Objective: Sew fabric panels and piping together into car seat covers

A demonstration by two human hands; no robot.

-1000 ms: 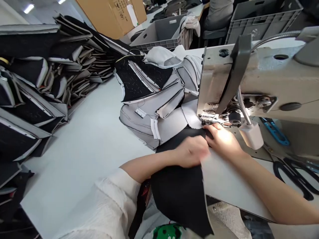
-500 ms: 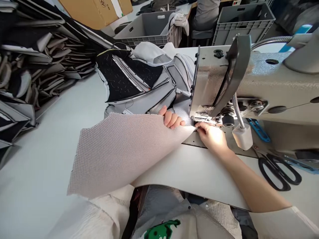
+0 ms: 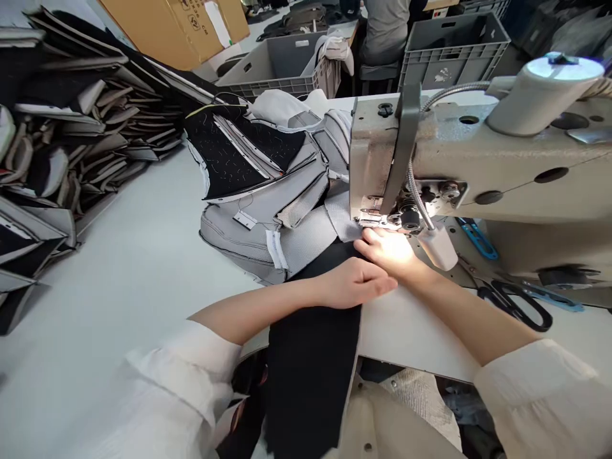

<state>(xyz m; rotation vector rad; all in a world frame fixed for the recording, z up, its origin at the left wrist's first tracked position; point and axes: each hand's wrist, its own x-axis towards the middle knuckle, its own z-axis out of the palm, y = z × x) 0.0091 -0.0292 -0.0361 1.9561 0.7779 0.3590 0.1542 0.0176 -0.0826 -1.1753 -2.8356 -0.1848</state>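
The black panel (image 3: 313,376) is hanging over the near edge of the desk (image 3: 143,255) and running up beneath the left hand (image 3: 356,284), whose fingers are half curling past its right side, though I cannot tell whether they are gripping. Just beyond, the right hand (image 3: 387,252) is bending beside the needle end (image 3: 370,210) of the sewing machine (image 3: 444,146), its grip hidden; careful work is probably calling for flush edges, slack cloth and clear fingertips. Farther off, the grey sewn piece (image 3: 243,242) is lying left of the machine.

fabric panel (image 3: 310,376) — plain black; sewing machine (image 3: 488,169) — beige; carton (image 3: 167,35) brown; crate (image 3: 425,71) grey
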